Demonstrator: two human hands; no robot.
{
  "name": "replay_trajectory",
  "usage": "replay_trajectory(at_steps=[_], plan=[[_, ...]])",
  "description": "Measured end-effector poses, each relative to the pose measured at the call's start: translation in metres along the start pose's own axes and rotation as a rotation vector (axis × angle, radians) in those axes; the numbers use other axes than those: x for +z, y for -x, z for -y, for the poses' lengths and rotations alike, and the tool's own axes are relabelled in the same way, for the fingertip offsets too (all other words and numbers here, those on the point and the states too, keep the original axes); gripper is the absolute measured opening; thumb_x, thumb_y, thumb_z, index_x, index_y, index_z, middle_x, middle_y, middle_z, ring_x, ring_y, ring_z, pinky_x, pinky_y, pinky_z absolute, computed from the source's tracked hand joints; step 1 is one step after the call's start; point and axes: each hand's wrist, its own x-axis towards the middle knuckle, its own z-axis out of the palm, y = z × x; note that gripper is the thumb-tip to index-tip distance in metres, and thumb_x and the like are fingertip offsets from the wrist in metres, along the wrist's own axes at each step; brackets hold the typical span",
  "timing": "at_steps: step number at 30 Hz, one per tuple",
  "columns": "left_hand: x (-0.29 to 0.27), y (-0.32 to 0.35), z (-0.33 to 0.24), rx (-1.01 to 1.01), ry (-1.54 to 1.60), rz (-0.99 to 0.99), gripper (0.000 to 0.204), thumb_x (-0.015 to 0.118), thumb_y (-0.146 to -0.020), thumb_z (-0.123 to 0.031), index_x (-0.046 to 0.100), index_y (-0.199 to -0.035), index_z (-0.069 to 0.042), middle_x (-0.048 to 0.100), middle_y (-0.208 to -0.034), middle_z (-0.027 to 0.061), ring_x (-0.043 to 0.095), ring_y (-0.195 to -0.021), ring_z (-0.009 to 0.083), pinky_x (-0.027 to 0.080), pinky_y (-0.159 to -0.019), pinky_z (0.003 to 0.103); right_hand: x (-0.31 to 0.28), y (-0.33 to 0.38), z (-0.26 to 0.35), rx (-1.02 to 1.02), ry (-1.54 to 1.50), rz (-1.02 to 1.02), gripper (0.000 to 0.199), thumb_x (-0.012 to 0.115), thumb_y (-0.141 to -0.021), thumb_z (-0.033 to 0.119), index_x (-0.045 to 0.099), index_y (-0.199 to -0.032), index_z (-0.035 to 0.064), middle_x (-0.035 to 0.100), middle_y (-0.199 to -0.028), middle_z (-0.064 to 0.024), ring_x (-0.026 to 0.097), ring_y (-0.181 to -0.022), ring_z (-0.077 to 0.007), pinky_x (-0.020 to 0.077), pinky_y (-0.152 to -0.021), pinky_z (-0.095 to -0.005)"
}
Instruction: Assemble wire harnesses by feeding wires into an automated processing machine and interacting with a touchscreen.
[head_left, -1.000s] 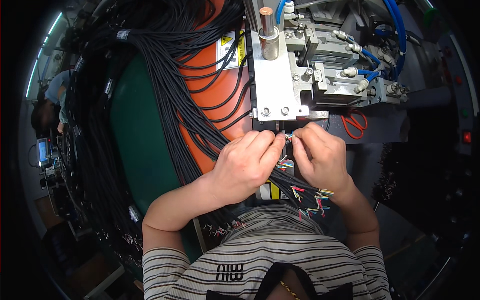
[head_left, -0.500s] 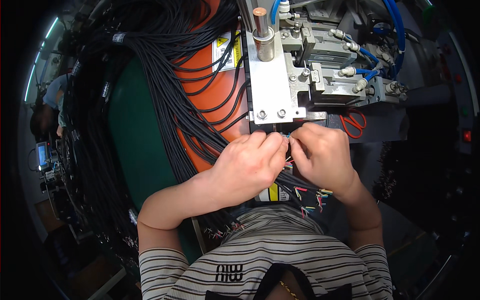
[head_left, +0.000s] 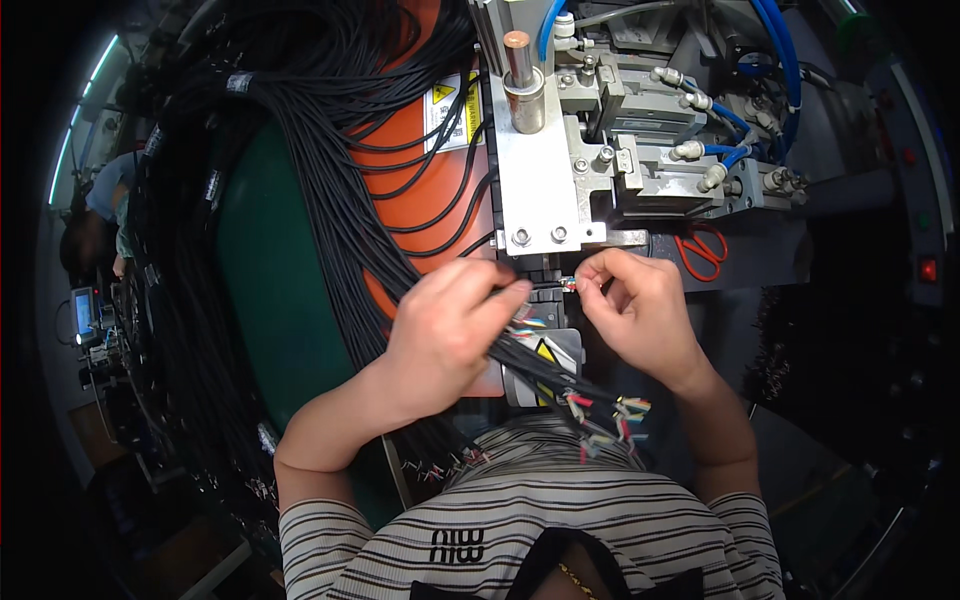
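Note:
My right hand (head_left: 640,315) pinches the thin coloured wires (head_left: 569,284) at a cable end, just below the front of the metal fixture (head_left: 545,190). To its left, my left hand (head_left: 450,330) is closed, thumb toward the fingers, on what looks like the black cable (head_left: 545,285) leading to those wires; its fingers are slightly blurred. Beneath my left hand a bunch of black cables (head_left: 530,366) runs toward my lap. Their stripped ends (head_left: 630,408) show red, yellow, white and blue wires. Another few coloured ends (head_left: 530,324) stick out beside my left thumb.
A thick bundle of black cables (head_left: 310,180) hangs over the orange surface (head_left: 420,195) on the left. Pneumatic cylinders (head_left: 660,125) with blue hoses (head_left: 795,60) stand at the far right. Red-handled scissors (head_left: 703,252) lie beyond my right hand. Another person (head_left: 115,195) is at far left.
My left hand has moved left and slightly nearer, away from my right hand. My right hand stays at the coloured wires. The loose cable ends near my lap have swung slightly left and nearer.

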Motion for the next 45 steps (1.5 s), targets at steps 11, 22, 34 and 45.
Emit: replay_trajectory(at_steps=[11,22,34,45], plan=[[0.005,0.009,-0.005,-0.07,0.019,-0.053,0.038,0.071,-0.07,-0.004,0.063,-0.107,0.004,0.061,-0.08,0.0087,0.061,-0.073,0.0254,0.041,-0.068,0.036,0.004,0.005,0.03,-0.11,-0.238,0.097,0.025,0.074,-0.077,-0.006,0.068,-0.101,-0.0027,0.063,-0.101,-0.009,0.046,-0.054,-0.0033,0.0336,-0.047,-0.0171],[0.005,0.003,-0.007,0.048,0.037,-0.169,0.027,0.076,-0.073,-0.004,0.066,-0.097,0.001,0.063,-0.073,0.0072,0.061,-0.058,0.024,0.042,-0.051,0.036,0.011,0.011,0.013,0.19,-0.865,0.089,0.021,0.059,-0.091,-0.006,0.06,-0.112,-0.0064,0.064,-0.096,-0.0087,0.058,-0.063,-0.0062,0.0458,-0.054,-0.0191],[0.014,-0.006,0.001,-0.054,0.403,-0.179,0.024,0.074,-0.076,-0.003,0.067,-0.098,0.0,0.07,-0.08,0.0101,0.066,-0.061,0.0216,0.043,-0.052,0.03,0.015,0.006,0.003,0.161,-0.842,0.079,0.012,0.056,-0.098,0.006,0.063,-0.104,-0.0023,0.063,-0.078,-0.0054,0.054,-0.053,-0.0059,0.0399,-0.047,-0.0191],[0.015,-0.004,-0.009,0.301,-0.152,-0.237,0.033,0.064,-0.071,-0.006,0.069,-0.101,0.005,0.068,-0.082,0.0072,0.058,-0.06,0.0115,0.036,-0.052,0.026,-0.001,0.001,0.003,0.543,-1.296,0.278,0.013,0.057,-0.098,0.01,0.063,-0.097,-0.0014,0.06,-0.073,-0.0028,0.048,-0.051,-0.0046,0.0348,-0.045,-0.0179]])
